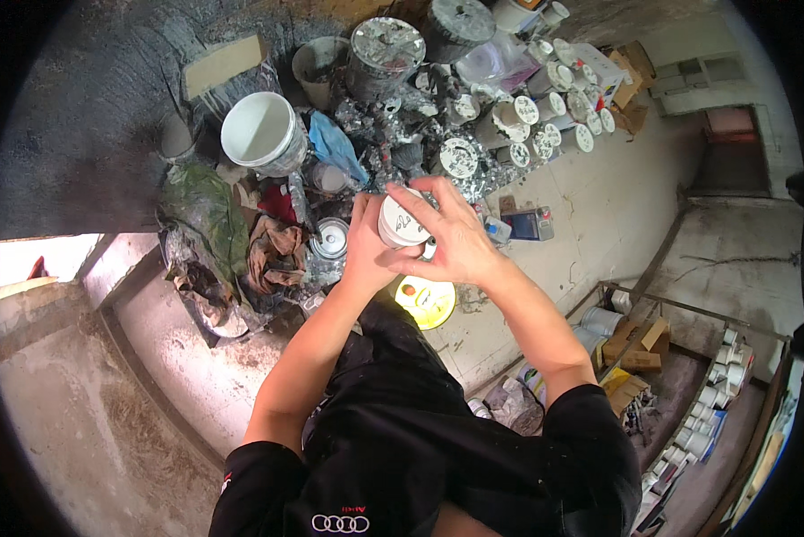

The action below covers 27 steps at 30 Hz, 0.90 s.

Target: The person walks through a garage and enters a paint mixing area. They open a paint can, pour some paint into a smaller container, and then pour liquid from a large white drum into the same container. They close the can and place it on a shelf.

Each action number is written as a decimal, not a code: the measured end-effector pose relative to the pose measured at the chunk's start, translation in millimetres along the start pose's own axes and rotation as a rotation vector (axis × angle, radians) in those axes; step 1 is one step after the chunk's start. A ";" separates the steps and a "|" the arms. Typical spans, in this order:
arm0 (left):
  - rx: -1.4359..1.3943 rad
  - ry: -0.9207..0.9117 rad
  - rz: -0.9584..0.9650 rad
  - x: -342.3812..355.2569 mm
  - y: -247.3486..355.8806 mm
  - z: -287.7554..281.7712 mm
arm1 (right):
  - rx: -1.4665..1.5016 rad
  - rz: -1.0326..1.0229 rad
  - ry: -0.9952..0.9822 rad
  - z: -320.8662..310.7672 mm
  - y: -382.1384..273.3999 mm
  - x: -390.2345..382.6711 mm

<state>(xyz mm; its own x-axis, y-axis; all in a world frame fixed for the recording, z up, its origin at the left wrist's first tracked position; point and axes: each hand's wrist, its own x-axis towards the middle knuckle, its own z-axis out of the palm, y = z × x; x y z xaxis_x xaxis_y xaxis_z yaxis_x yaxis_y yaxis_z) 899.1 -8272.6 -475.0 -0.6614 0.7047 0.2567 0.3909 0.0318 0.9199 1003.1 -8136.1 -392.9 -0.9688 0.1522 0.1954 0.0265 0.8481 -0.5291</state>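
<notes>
A small white tub (pixel 400 221) with dark handwriting on its lid is between my two hands, in the middle of the view. My left hand (pixel 364 243) wraps round its left side. From the right, my right hand (pixel 463 234) grips the lid's edge, its fingers over the far rim and its thumb at the near side. The lid faces up, and most of the tub's wall is hidden by my hands. Just below my hands a bright yellow round lid (pixel 427 302) shows. An opened round tin with a white rim (pixel 331 238) stands left of my left hand.
A large white bucket (pixel 259 132), a blue cloth or bag (pixel 336 152) and crumpled green fabric (pixel 207 215) lie to the left. Paint-spattered buckets (pixel 387 49) stand at the back. Several white-lidded tubs (pixel 552 106) crowd the far right, near a dark rectangular can (pixel 529 225).
</notes>
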 end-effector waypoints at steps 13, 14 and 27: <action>0.177 -0.344 -0.110 28.1 28.2 24.6 | -0.342 0.164 0.196 6.7 3.9 -34.0; 0.223 -0.400 -0.083 25.9 25.2 31.8 | -0.321 0.197 0.222 11.4 7.5 -41.6; -0.046 -0.149 -0.291 -64.5 -59.1 57.8 | -0.274 0.601 0.339 26.2 167.6 -95.0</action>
<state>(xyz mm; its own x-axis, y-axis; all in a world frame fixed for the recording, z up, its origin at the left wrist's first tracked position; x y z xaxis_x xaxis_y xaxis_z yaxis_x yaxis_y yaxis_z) 955.7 -8279.0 -563.0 -0.6386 0.7671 -0.0617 0.1679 0.2172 0.9616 1093.1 -8021.7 -521.7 -0.6395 0.7410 0.2049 0.6319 0.6584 -0.4090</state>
